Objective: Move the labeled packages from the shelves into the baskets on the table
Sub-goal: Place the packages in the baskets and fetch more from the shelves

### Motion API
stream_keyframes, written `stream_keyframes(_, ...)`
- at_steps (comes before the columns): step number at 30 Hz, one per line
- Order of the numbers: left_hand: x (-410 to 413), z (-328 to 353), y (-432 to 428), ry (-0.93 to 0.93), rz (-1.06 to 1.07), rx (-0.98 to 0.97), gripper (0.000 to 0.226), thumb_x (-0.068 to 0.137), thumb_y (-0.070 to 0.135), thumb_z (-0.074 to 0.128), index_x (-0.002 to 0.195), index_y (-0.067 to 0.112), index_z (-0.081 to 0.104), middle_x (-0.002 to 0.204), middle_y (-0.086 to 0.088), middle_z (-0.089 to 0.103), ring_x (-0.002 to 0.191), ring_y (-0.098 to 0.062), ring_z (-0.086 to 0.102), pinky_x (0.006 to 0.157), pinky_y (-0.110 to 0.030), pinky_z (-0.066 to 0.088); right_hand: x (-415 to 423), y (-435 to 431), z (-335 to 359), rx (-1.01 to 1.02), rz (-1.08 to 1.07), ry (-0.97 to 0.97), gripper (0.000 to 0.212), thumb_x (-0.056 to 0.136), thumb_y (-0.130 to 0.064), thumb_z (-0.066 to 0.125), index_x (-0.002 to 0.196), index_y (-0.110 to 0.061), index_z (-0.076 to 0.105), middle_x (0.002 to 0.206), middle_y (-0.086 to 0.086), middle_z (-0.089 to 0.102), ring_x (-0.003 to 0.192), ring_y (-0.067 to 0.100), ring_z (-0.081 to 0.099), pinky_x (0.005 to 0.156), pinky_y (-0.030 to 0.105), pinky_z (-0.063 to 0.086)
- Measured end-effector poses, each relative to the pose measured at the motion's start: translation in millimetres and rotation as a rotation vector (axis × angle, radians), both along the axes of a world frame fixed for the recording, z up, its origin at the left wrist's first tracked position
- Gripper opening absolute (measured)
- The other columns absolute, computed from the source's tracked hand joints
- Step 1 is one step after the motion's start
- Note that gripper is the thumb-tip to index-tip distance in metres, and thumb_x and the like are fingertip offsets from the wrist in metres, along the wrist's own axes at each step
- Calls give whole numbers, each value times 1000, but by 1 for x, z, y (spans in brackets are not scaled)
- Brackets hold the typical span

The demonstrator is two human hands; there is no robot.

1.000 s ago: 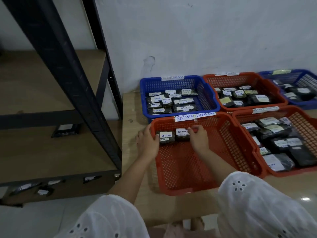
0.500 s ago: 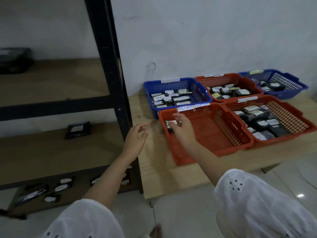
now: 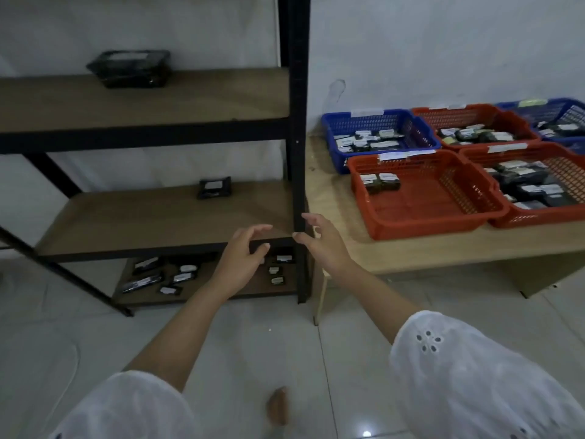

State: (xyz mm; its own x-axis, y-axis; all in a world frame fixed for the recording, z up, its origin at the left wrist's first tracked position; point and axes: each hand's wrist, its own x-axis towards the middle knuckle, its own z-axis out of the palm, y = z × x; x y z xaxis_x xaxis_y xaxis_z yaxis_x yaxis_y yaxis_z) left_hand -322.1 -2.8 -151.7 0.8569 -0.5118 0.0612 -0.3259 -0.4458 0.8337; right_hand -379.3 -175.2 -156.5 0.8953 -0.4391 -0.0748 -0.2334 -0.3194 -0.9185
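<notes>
My left hand [image 3: 242,256] and my right hand [image 3: 323,242] hover empty with fingers apart in front of the shelf unit's black corner post [image 3: 297,153]. A large dark package [image 3: 129,68] lies on the top shelf, and one small labeled package [image 3: 214,187] on the middle shelf. Several small labeled packages [image 3: 177,275] lie on the bottom shelf, partly hidden behind my left hand. On the table the near red basket [image 3: 427,213] holds two labeled packages [image 3: 380,182] in its far left corner.
A blue basket [image 3: 376,120], two more red baskets [image 3: 474,114] [image 3: 544,217] and a far blue basket [image 3: 557,109], all with packages, fill the wooden table [image 3: 443,251]. White tiled floor [image 3: 269,337] lies below. My bare foot [image 3: 277,405] shows at the bottom.
Both hands have left the red basket, with the two packages lying in it, and swung left and down to the shelf's corner post. The view has pulled back and turned left.
</notes>
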Motion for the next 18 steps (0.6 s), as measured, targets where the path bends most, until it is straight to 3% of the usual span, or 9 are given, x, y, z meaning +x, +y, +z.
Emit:
stream_keyframes(4,13,-7,53,19,59,17,35,94,15,54,123,33,52,119,7,47,110,-3,46,93,-18,33,23,47,-5,-15,59,41,51,84,-34,66,132,-28,49,136,1,47,127,19,42,106,36,37)
stream_keyframes(7,38,-15,94,47,84,3,34,94,14,53,121,34,51,120,2,48,103,-6,53,85,-16,38,53,86,-14,-22,110,61,53,84,-36,65,133,-28,48,137,0,46,130,18,40,107,36,35)
stream_keyframes(9,60,-23,124,61,94,10,34,94,14,54,120,35,52,119,1,49,94,0,54,77,-15,41,78,115,-21,-19,123,70,54,84,-36,65,134,-28,47,139,-1,45,131,17,40,107,37,35)
stream_keyframes(14,127,-39,205,129,75,56,35,93,11,55,124,27,52,118,-4,52,90,-5,56,84,-23,44,143,194,-42,83,119,161,55,85,-39,65,135,-30,43,139,-2,45,128,18,42,102,33,38)
stream_keyframes(18,171,-52,271,159,125,44,34,92,8,55,123,23,55,116,-7,53,83,3,55,68,-3,41,184,255,-60,103,163,216,55,85,-39,65,135,-28,44,137,0,46,126,19,43,100,33,39)
